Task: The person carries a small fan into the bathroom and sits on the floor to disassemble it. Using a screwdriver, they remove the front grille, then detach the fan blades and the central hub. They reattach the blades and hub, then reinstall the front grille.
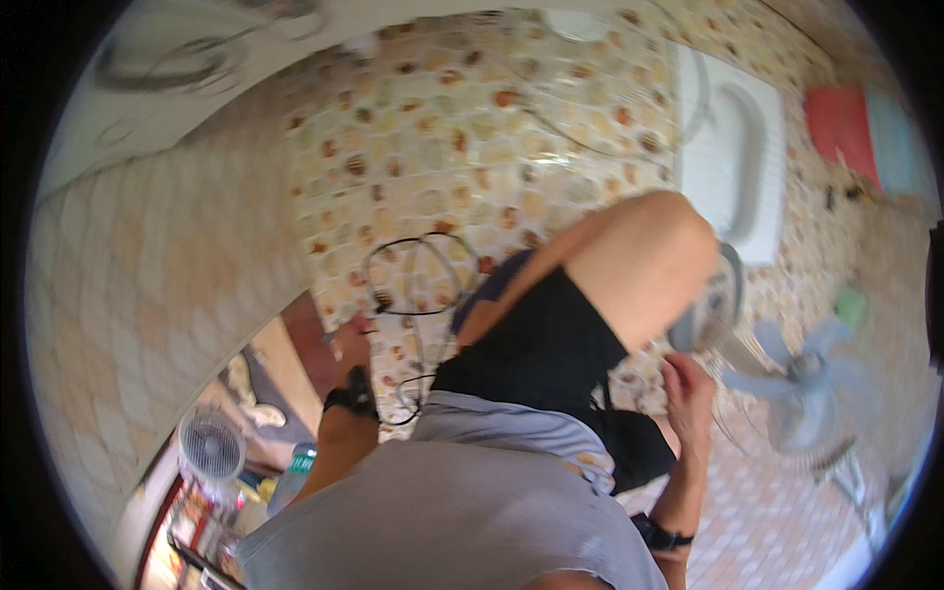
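Electric fan [807, 368] with bare blue blades, to near right of squat toilet [700, 167], probably for easy reach; right hand [691, 386] just nearer than toilet, fingers curled, contents impossible to tell; left hand [351, 342] well left of toilet, fingers too blurred to tell, perhaps outstretched for balance; black cord [382, 309] looped left of toilet, seemingly slack.

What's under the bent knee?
Patterned floor and part of a grey rounded object show past the bent knee; the object's covered side, and anything directly beneath, can't be seen.

Downward head view (wide fisheye)
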Demonstrator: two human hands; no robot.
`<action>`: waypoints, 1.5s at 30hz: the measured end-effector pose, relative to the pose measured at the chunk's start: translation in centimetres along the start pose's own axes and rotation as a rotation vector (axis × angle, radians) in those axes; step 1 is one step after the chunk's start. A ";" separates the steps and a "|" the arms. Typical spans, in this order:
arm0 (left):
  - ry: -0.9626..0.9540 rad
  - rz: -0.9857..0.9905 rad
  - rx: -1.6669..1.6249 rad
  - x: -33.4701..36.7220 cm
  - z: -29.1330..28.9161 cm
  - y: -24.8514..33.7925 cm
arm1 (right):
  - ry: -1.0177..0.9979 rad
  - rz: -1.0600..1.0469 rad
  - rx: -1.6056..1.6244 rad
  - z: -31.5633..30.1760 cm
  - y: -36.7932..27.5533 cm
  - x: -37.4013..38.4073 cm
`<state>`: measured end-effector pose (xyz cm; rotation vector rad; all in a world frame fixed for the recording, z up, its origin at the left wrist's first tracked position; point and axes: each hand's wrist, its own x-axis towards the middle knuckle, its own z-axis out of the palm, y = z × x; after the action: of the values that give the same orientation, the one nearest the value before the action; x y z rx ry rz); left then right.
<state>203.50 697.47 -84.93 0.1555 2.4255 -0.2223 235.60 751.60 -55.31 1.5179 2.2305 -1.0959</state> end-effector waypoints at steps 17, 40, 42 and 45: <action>0.059 -0.154 -0.151 3.9 -7.2 1.2 | -0.020 0.140 -0.037 -1.5 3.7 -4.6; -0.515 1.733 -0.585 -35.8 -24.5 67.9 | 1.219 0.286 1.173 -10.6 17.6 -12.4; -0.825 1.525 -0.599 -37.7 -21.0 70.4 | 1.107 0.260 1.323 -11.5 18.1 -11.8; -1.143 1.322 -0.569 -38.0 -17.6 72.9 | 0.994 0.192 1.528 -11.8 19.0 -10.4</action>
<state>233.56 770.31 -55.64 0.9744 0.8431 0.7575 259.30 755.96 -49.82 3.2560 1.1754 -2.6393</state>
